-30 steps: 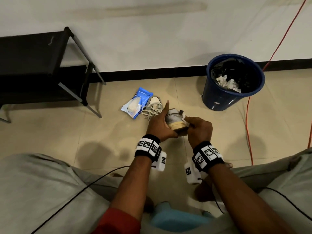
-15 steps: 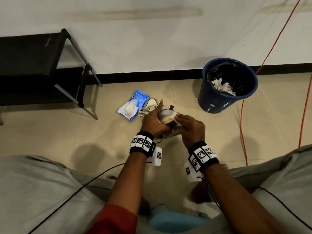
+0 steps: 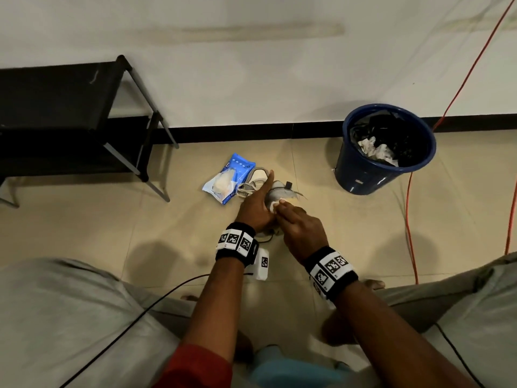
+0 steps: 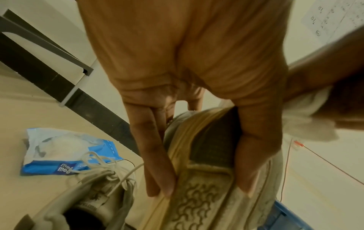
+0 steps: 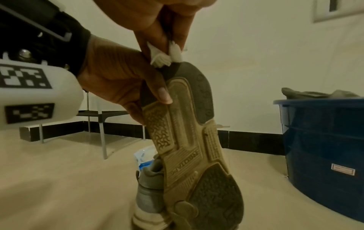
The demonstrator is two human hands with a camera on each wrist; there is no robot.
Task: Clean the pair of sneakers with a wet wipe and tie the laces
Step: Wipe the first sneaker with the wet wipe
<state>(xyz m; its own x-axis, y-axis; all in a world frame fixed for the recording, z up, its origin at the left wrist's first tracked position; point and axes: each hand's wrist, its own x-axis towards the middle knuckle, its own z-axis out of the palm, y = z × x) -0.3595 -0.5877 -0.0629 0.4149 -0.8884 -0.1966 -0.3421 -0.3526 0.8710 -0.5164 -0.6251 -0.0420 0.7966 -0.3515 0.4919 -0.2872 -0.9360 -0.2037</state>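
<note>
Meanwhile, bucket (image 3: 361,175) holds crumpled wipes (image 3: 375,148) — left hand (image 3: 256,208) grips sneaker (image 5: 189,140), right (image 3: 300,228) pinches wipe (image 5: 165,57).

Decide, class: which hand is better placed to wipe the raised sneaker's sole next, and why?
The right hand: it already pinches the wet wipe at the edge of the sole. The left hand grips the sneaker, steadying it.

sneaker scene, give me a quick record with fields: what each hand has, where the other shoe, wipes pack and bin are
left hand: grips the held sneaker, sole toward the right wrist camera
right hand: pinches a wet wipe at one end of that sole
other sneaker: on the floor, laces loose
wipes pack: on the floor beside the other sneaker
blue bin: on the floor by the wall, crumpled wipes inside
</note>
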